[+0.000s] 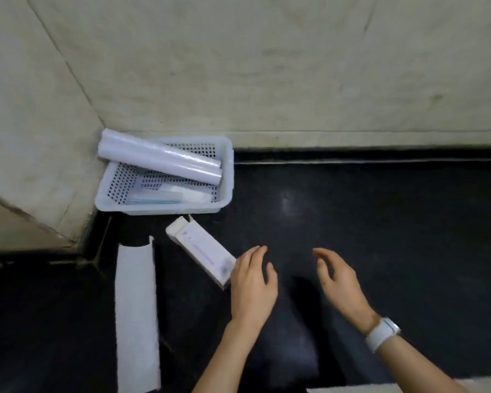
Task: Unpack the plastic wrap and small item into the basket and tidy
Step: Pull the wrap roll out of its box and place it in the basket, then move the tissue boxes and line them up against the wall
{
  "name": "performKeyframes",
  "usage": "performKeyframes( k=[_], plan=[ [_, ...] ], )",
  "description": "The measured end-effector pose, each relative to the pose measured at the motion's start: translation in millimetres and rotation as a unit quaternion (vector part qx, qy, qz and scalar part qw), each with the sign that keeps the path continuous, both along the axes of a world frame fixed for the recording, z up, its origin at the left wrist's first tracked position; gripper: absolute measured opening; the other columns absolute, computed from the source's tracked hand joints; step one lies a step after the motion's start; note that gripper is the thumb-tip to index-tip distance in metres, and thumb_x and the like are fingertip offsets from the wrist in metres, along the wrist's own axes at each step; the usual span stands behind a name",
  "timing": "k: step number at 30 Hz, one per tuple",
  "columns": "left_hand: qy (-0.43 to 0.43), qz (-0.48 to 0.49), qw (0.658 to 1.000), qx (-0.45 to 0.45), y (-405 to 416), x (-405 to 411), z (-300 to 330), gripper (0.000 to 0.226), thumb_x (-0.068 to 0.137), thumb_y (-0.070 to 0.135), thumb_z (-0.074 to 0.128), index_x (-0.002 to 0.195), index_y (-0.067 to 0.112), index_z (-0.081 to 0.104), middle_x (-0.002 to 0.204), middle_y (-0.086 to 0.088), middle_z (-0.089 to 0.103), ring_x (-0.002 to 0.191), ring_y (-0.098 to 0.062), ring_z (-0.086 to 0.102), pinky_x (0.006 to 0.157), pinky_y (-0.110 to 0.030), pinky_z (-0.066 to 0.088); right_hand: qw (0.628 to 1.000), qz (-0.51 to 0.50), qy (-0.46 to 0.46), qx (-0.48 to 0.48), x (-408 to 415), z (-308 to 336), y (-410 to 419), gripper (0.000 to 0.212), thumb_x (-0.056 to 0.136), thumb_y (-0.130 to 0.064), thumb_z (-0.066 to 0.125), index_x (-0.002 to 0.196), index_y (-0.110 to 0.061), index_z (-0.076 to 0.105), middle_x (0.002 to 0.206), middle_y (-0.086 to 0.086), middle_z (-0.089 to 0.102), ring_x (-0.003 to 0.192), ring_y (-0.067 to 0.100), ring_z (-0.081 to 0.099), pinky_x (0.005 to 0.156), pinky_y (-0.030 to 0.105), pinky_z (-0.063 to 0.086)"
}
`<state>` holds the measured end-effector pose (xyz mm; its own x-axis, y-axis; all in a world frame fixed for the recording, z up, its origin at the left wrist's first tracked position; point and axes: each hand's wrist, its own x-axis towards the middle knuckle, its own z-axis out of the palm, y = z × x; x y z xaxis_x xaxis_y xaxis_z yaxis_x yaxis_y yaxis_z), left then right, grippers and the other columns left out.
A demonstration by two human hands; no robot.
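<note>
While both hands hover over the dark counter (380, 211), two rolls of plastic wrap (160, 158) lie slanted across the white perforated basket (228, 177) in the corner, a small packet (167, 194) flat beneath them. Left hand (253, 287), fingers relaxed and holding nothing, sits just beside the small opened box (200, 248). Right hand (339, 282), watch (381, 333) at the wrist, is loosely spread. A long empty carton (136, 316) lies nearby.

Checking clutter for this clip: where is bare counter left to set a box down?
Free: the dark counter right of the basket, beyond the right hand. Crowded: between basket, small box, long box and left hand.
</note>
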<state>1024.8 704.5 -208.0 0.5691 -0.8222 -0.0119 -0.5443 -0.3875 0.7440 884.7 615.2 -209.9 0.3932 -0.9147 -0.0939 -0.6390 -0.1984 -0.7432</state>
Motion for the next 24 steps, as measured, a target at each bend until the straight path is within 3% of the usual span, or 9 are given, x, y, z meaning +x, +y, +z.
performKeyframes(
  k=[10, 18, 24],
  plan=[
    [-0.026, -0.289, 0.950, 0.114, -96, -168, -20, 0.044, 0.093, 0.024, 0.043, 0.136, 0.016, 0.038, 0.142, -0.002, 0.040, 0.130, -0.020, 0.036, 0.107, -0.036, 0.030, 0.974, -0.212, 0.068, 0.038, -212, -2, -3, 0.030, 0.092, -0.013, 0.044, 0.120, -0.008, 0.052, 0.126, 0.011, 0.057, 0.116, 0.025, 0.052, 0.098, 0.029, 0.037],
    [-0.073, -0.381, 0.911, 0.142, -234, -344, -21, 0.047, 0.093, 0.026, 0.041, 0.138, 0.015, 0.033, 0.144, -0.005, 0.036, 0.131, -0.025, 0.033, 0.108, -0.043, 0.028, 0.955, -0.286, 0.064, 0.044, -390, -18, -94, 0.030, 0.092, -0.014, 0.044, 0.121, -0.010, 0.052, 0.127, 0.011, 0.055, 0.118, 0.026, 0.051, 0.095, 0.025, 0.035],
    [-0.049, -0.431, 0.890, 0.140, -340, -509, -23, 0.055, 0.091, 0.029, 0.047, 0.140, 0.015, 0.026, 0.147, -0.006, 0.030, 0.132, -0.025, 0.031, 0.107, -0.045, 0.029, 0.940, -0.331, 0.062, 0.054, -530, -28, -186, 0.031, 0.092, -0.014, 0.043, 0.121, -0.009, 0.051, 0.126, 0.012, 0.054, 0.114, 0.026, 0.052, 0.086, 0.017, 0.031]
  ],
)
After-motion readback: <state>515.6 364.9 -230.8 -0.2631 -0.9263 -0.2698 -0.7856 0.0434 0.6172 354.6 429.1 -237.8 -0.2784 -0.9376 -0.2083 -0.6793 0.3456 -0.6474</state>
